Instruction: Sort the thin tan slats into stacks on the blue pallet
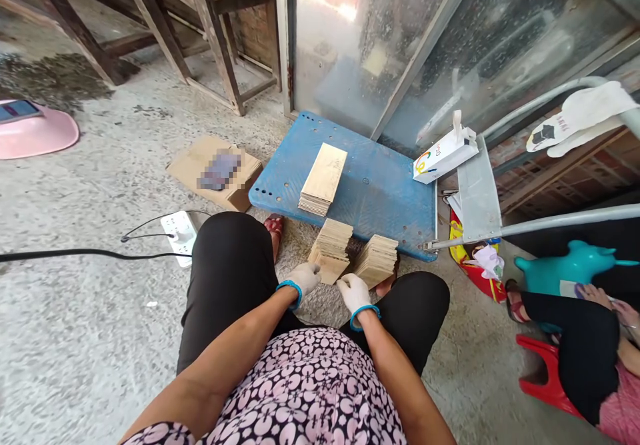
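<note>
My left hand (pixel 304 281), in a white glove with a blue cuff, pinches the near left edge of a thin wooden sheet (pixel 332 270). Gloved in the same way, my right hand (pixel 355 294) has its fingers closed at the sheet's near right corner. Just beyond the sheet, a fanned stack of thin wooden sheets (pixel 334 237) leans against the blue platform's edge. To its right stands a second fanned stack (pixel 376 258), close to my right hand. A neat stack of sheets (pixel 325 172) lies on the blue platform (pixel 385 178).
Left of the platform, a brown paper package (pixel 195 158) has a blurred object on it. A white power strip (pixel 179 235) with black cords lies by my left knee. A white box (pixel 445 155) stands at the platform's right end, near the metal handle (pixel 560 222). Another person sits at right.
</note>
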Action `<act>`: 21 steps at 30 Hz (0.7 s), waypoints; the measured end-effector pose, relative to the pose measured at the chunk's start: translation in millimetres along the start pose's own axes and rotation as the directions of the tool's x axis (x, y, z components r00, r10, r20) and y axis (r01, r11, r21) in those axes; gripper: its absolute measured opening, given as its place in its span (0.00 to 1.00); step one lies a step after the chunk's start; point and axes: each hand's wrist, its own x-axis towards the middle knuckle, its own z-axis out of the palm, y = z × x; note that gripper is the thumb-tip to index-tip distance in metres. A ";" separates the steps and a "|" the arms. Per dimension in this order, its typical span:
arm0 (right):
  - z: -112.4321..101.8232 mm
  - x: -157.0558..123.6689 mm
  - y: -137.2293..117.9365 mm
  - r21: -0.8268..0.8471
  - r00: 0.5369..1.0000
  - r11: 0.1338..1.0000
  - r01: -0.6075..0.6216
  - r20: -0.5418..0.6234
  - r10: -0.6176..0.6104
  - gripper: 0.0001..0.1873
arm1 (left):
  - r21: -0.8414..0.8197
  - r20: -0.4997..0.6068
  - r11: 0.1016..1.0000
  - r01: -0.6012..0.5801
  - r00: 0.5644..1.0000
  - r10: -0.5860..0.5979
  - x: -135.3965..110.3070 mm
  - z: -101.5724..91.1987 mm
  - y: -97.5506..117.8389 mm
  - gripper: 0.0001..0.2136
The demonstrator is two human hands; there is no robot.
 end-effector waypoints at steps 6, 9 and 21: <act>-0.1 0.4 -1.8 -0.003 1.000 1.000 0.005 0.006 -0.005 0.11 | -0.018 -0.003 1.000 -0.009 1.000 0.009 -6.9 -2.1 3.9 0.20; -0.2 0.4 -2.9 -0.007 1.000 1.000 0.006 0.006 -0.006 0.10 | -0.027 -0.001 1.000 -0.005 1.000 0.005 -6.9 -3.3 5.0 0.20; -2.0 -4.1 3.3 -0.045 1.000 0.999 0.002 -0.005 -0.002 0.11 | -0.001 0.017 1.000 0.004 1.000 -0.004 -5.9 -2.6 13.4 0.21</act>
